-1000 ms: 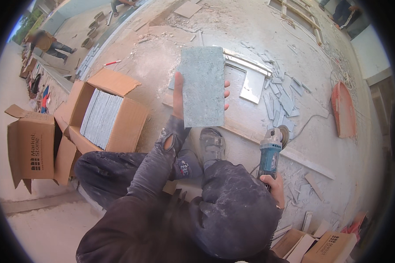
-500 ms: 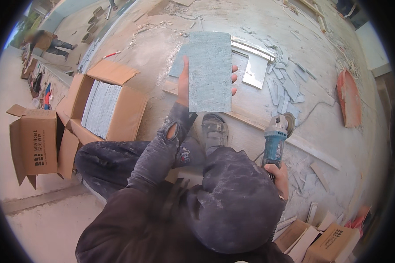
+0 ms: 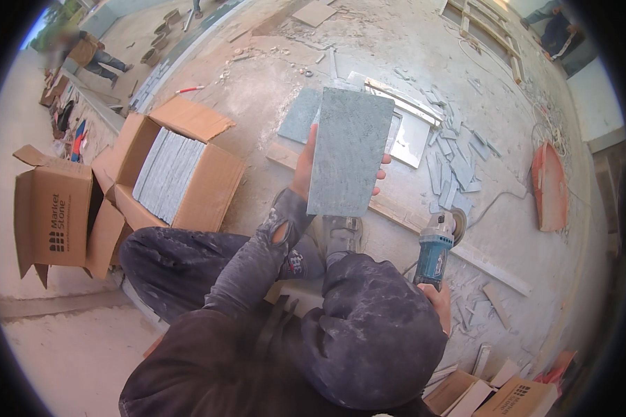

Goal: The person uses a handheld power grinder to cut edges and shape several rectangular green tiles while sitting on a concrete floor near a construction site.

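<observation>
A rectangular grey-green stone tile is held up in front of me, its broad face toward me. My left hand grips it from behind, thumb along the left edge and fingertips showing past the right edge. Low on the right, my right hand is wrapped round the rear of a teal angle grinder. The grinder's round disc points away from me, near some stone offcuts. Behind the held tile another grey-green tile lies on the ground, partly covered.
At left, an open cardboard box holds a stack of tiles; an open carton stands beside it. Stone offcuts litter the ground beyond the grinder. A board crosses ahead. A reddish trough-shaped piece lies right. People are farther off.
The held tile has come lower and slightly right, nearer to me, and tilted a little. My left hand moved with it. My right hand stays on the grinder, nearly in place.
</observation>
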`<action>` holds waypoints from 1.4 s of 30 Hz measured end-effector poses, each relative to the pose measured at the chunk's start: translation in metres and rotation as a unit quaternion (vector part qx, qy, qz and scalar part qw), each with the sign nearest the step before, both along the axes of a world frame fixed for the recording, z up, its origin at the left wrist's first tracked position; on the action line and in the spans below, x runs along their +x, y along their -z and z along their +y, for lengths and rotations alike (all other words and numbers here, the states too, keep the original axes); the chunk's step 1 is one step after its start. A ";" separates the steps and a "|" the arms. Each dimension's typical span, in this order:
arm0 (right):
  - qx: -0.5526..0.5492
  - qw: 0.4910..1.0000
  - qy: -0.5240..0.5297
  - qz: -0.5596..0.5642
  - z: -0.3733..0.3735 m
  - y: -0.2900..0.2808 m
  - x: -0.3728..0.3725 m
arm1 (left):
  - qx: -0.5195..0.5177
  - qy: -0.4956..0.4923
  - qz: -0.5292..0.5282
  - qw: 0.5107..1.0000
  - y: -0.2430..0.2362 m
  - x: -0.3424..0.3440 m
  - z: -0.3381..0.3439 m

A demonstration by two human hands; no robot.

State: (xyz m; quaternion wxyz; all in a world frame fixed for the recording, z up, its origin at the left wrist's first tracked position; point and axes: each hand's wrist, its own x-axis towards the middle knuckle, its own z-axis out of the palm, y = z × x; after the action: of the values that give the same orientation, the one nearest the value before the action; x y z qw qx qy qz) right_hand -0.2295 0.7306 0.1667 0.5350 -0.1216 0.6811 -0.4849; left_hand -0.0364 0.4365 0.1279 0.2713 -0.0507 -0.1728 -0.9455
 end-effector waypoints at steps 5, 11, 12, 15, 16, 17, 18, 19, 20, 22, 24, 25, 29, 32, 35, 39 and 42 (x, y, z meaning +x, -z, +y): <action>0.004 1.000 0.009 -0.005 0.002 0.001 0.000 | -0.004 -0.002 -0.019 1.000 0.002 0.002 0.003; 0.004 1.000 0.027 0.012 0.000 -0.005 0.004 | -0.011 -0.040 -0.047 0.998 0.009 0.002 0.004; 0.004 1.000 0.022 0.015 0.000 -0.004 0.003 | 0.001 -0.042 -0.045 0.998 0.011 0.003 0.004; 0.011 1.000 0.021 0.016 -0.002 -0.008 0.005 | 0.015 -0.059 -0.120 0.991 0.031 0.003 -0.009; 0.008 1.000 0.022 0.017 -0.002 -0.009 0.006 | 0.016 -0.066 -0.159 0.985 0.037 0.003 -0.013; 0.006 1.000 0.024 0.018 -0.003 -0.009 0.008 | 0.039 -0.102 -0.181 0.977 0.043 0.005 -0.013; 0.005 0.999 0.030 0.021 -0.002 -0.009 0.008 | 0.062 -0.132 -0.202 0.968 0.034 0.003 -0.010; 0.004 0.999 0.027 0.022 -0.001 -0.010 0.007 | 0.086 -0.162 -0.223 0.957 0.029 0.002 -0.008; 0.003 0.999 0.025 0.022 -0.002 -0.011 0.006 | 0.071 -0.184 -0.245 0.949 0.030 0.000 -0.011; 0.002 0.999 0.023 0.027 -0.002 -0.012 0.004 | 0.060 -0.214 -0.281 0.934 0.026 -0.002 -0.008; 0.003 0.999 0.035 0.038 0.000 -0.010 0.006 | 0.058 -0.223 -0.307 0.923 0.024 -0.004 -0.006; 0.004 0.999 0.034 0.035 0.000 -0.011 0.007 | 0.061 -0.218 -0.314 0.922 0.024 -0.003 -0.008; 0.006 0.999 0.006 0.048 0.002 -0.009 0.001 | 0.091 -0.216 -0.294 0.927 0.023 -0.002 -0.007; -0.004 1.000 0.000 0.016 0.001 -0.009 -0.001 | 0.104 -0.212 -0.283 0.930 0.021 -0.003 -0.008; 0.000 1.000 0.022 0.008 -0.001 -0.010 0.002 | 0.109 -0.215 -0.274 0.931 0.020 -0.002 -0.008; 0.001 1.000 0.030 0.004 0.002 -0.007 0.001 | 0.122 -0.212 -0.275 0.930 0.016 -0.001 -0.007; 0.001 0.999 0.033 0.003 -0.001 -0.007 0.004 | 0.114 -0.204 -0.267 0.935 0.018 -0.001 -0.009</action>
State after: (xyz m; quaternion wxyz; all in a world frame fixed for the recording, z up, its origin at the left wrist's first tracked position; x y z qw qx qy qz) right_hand -0.2257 0.7301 0.1740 0.5166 -0.0997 0.6870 -0.5013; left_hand -0.0370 0.4273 0.1103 0.4066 0.2708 -0.1364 -0.8618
